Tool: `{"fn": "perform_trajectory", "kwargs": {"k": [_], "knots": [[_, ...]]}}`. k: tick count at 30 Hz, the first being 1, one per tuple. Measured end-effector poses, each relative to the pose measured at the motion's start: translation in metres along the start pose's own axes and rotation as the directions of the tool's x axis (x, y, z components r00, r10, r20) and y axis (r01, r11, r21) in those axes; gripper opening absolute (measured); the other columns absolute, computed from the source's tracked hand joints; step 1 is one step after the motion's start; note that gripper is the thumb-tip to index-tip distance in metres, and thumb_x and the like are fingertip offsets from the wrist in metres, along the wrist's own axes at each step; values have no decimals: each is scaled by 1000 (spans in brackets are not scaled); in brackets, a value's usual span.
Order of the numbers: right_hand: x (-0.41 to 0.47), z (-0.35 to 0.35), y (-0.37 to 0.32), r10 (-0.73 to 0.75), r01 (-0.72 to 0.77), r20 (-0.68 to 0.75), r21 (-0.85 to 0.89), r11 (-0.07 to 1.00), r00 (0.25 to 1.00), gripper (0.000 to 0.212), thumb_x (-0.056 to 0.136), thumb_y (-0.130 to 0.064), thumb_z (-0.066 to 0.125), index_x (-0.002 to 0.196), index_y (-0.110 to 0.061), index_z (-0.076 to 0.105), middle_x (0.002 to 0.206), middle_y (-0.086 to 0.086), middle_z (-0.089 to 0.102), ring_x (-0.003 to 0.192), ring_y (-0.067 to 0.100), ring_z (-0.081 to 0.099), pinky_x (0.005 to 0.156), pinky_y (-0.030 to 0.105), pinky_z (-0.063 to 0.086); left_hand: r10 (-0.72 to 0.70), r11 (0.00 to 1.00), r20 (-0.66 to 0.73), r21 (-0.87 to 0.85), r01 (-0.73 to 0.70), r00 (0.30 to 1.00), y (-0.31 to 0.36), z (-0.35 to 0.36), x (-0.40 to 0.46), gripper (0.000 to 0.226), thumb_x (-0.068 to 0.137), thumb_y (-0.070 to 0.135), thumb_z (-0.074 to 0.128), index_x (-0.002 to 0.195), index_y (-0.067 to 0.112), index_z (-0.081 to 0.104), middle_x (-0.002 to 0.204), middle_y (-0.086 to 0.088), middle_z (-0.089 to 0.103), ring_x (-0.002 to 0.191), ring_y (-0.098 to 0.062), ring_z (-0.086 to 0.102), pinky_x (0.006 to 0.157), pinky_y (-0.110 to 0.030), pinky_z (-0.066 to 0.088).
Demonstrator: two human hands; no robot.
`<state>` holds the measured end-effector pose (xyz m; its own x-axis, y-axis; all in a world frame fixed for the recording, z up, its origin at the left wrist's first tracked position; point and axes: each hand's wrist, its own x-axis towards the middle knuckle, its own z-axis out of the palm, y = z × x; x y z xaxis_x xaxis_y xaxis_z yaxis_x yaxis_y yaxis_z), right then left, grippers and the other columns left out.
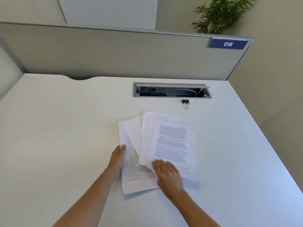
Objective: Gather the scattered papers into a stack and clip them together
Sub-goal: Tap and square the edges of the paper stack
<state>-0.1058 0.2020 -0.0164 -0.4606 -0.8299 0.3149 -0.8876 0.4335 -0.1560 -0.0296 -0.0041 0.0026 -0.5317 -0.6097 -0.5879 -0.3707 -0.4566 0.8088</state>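
Several white printed papers (pixel 170 141) lie fanned and overlapping on the white desk (pixel 65 128), near its middle. The leftmost sheet (pixel 131 177) carries a table of rows; the top right sheet shows paragraphs of text. My left hand (pixel 117 161) holds the left edge of the table sheet, fingers under it and thumb at the edge. My right hand (pixel 167 174) rests on the lower part of the middle sheets, blurred by motion. A black binder clip (pixel 185 103) with silver handles lies on the desk beyond the papers, apart from both hands.
An open cable tray (pixel 171 90) is set into the desk just behind the clip. A grey partition (pixel 114 53) with a blue "018" sign (pixel 227 44) bounds the far edge. A green plant (pixel 219 15) stands behind it. The desk's right edge runs diagonally.
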Motion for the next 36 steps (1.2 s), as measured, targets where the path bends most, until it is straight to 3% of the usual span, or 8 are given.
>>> {"fn": "perform_trajectory", "kwargs": {"k": [5, 7, 9, 13, 17, 24, 31, 36], "knots": [[0, 8, 0, -200, 189, 157, 81, 979, 967, 52, 78, -4, 39, 117, -18, 71, 123, -1, 71, 116, 16, 65, 99, 42, 52, 34, 996, -19, 84, -33, 999, -3, 0, 5, 43, 95, 52, 48, 119, 18, 56, 111, 1, 66, 102, -19, 63, 95, -40, 48], [0, 10, 3, -270, 245, 194, 145, 959, 943, 38, 94, -24, 45, 127, -20, 63, 134, -1, 64, 126, 15, 58, 107, 43, 45, 45, 994, -25, 97, -42, 999, -5, 1, 7, 37, 91, 43, 61, 117, 18, 56, 111, 0, 66, 99, -20, 64, 92, -42, 50], [1, 8, 4, -283, 231, 230, 231, 945, 931, 55, 96, -54, 47, 138, -20, 52, 146, 0, 54, 137, 15, 46, 117, 41, 32, 51, 993, -34, 109, -47, 998, -4, 3, 7, 38, 87, 35, 69, 118, 15, 56, 111, -2, 67, 99, -22, 66, 90, -42, 52], [8, 7, 16, 52, -92, 157, 261, 961, 986, 74, 93, -70, 36, 146, -19, 43, 156, 0, 38, 145, 17, 32, 119, 39, 14, 46, 996, -44, 79, -42, 998, -7, 3, 8, 39, 83, 24, 76, 115, 13, 57, 109, -4, 70, 94, -22, 69, 82, -39, 55], [20, -2, 35, 504, -542, 291, 64, 838, 813, 91, 83, -76, 8, 155, -21, 20, 166, 2, 8, 153, 21, 3, 121, 44, -5, 64, 997, -31, 50, -62, 997, -5, 4, 6, 39, 82, 18, 77, 114, 14, 56, 107, 0, 68, 93, -17, 67, 73, -31, 52], [23, 4, 31, 440, -497, 458, 5, 868, 773, 106, 69, -84, -4, 157, -25, 2, 166, 8, -10, 152, 25, -14, 119, 51, -15, 86, 995, -13, 42, -85, 996, -5, 3, 6, 46, 79, 21, 79, 118, 15, 55, 111, 2, 68, 100, -18, 66, 88, -37, 53], [23, 1, 13, 369, -471, 453, 133, 872, 811, 96, 78, -80, 12, 155, -23, 18, 166, 8, -1, 153, 22, 1, 122, 35, -4, 122, 992, 32, 41, -123, 992, -10, 4, 0, 59, 76, 5, 80, 124, 20, 49, 117, 3, 65, 108, -19, 62, 95, -42, 52], [32, -12, 25, 602, -667, 298, 436, 604, 741, 73, 91, -47, 60, 150, -12, 32, 161, 7, 26, 146, 22, 29, 116, 32, 26, 227, 968, 92, 88, -235, 969, -6, -3, -6, 62, 77, 2, 78, 126, 27, 48, 123, 5, 64, 116, -18, 60, 104, -44, 47]]}}
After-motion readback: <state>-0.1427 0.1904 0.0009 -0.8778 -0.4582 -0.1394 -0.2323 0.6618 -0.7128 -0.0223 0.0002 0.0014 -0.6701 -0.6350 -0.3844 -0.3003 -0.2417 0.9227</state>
